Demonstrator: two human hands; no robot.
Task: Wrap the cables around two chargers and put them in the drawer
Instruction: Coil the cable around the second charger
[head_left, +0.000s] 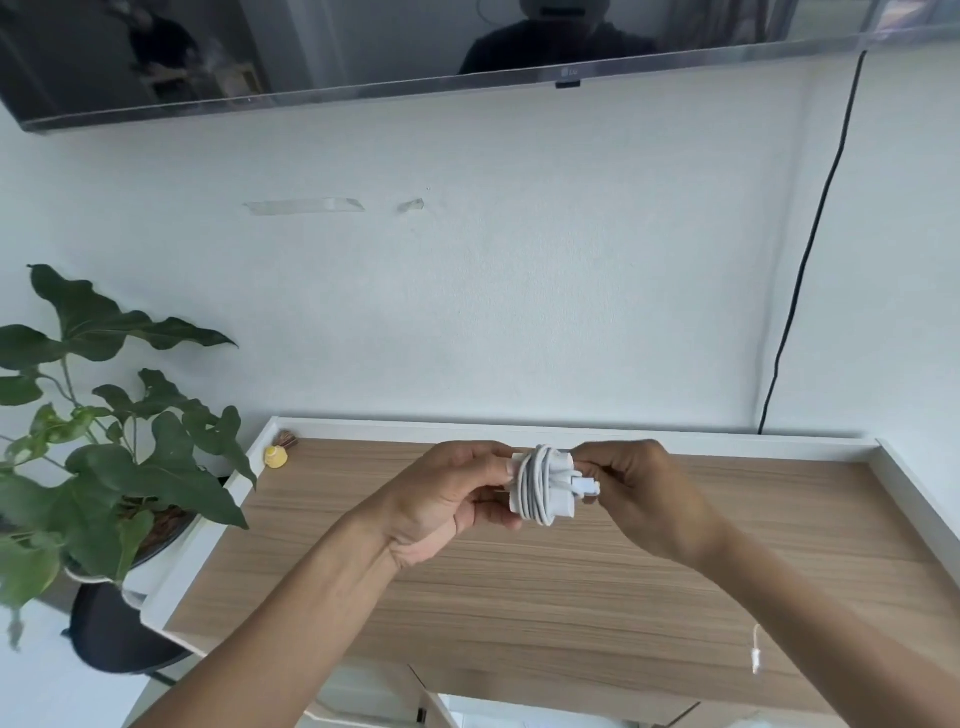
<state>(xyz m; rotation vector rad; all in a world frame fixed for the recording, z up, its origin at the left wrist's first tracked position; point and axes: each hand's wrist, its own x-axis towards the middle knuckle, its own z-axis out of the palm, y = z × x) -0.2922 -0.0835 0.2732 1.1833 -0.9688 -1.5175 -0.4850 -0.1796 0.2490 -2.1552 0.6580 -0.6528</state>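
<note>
Bare wood of the worktop (571, 597) stretches left, right and in front of the left hand (441, 499) and right hand (644, 493), which hold a wrapped charger (540, 486) above its middle. A raised white rim (519, 428) bounds the back and both sides. A small yellow object (276, 457) sits in the back-left corner. Potted plant (130, 441) leaves reach to the left rim. A white cable end (756, 657) shows near the front right, just beside the right forearm.

White charger (517, 493) I'm holding in my left hand (447, 499), white cable (540, 483) coiled round its body, connector end (584, 487) sticking out rightward, pinched by my right hand (641, 499)
</note>
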